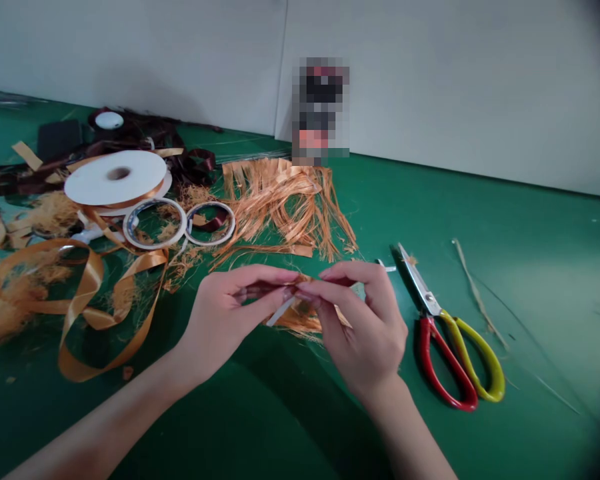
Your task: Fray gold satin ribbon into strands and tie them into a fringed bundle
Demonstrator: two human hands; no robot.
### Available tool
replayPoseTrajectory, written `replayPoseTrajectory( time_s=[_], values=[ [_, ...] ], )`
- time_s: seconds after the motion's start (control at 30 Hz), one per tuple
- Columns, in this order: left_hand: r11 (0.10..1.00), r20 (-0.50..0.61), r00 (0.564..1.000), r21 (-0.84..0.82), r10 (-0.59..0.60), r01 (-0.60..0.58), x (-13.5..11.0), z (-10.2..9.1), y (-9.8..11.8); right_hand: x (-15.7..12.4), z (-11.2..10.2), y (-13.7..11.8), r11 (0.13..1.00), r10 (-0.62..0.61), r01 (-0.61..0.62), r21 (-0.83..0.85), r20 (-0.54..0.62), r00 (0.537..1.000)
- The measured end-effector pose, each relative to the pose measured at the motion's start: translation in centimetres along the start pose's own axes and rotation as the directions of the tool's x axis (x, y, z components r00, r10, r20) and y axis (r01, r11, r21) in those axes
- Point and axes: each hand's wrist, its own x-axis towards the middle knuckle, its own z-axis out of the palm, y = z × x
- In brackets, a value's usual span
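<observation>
The left hand and right hand pinch a frayed orange ribbon between their fingertips, beside red-and-yellow scissors.

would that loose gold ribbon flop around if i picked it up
The loose gold satin ribbon will probably be very floppy, since it lies in slack loops and folds. It looks thin, so likely light too. Its glossy surface suggests it may slip through fingers a little.

A pale grey wall with one vertical seam rises behind a green-topped workbench, softly lit toward the right.
</observation>
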Motion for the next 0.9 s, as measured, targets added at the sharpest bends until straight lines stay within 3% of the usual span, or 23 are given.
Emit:
replayPoseTrajectory(
  time_s=[0.2,0.4,0.7,0.9],
  values=[
    [1.0,-0.006,1.0,0.008,0.012,-0.012,-0.12,0.22,0.22,-0.4,0.3,0.16,0.999,-0.027,0.028,-0.043,0.035,0.999],
    [0.989,0.019,0.998,-0.133,-0.059,0.061,-0.19,0.39,0.36,-0.67,0.47,0.15,0.992,-0.07,0.074,-0.104,0.048,0.996],
    [0.949,0.095,0.985,-0.268,-0.145,0.166,-0.56,0.28,-0.21,-0.72,0.99,-0.04,0.998,-0.042,0.039,-0.046,-0.06,0.997],
    [0.981,0.052,0.993,-0.157,-0.104,0.111,-0.59,0.27,0.02,-0.24,0.91,-0.28,0.999,0.013,-0.009,0.039,-0.088,0.996]
  ],
)
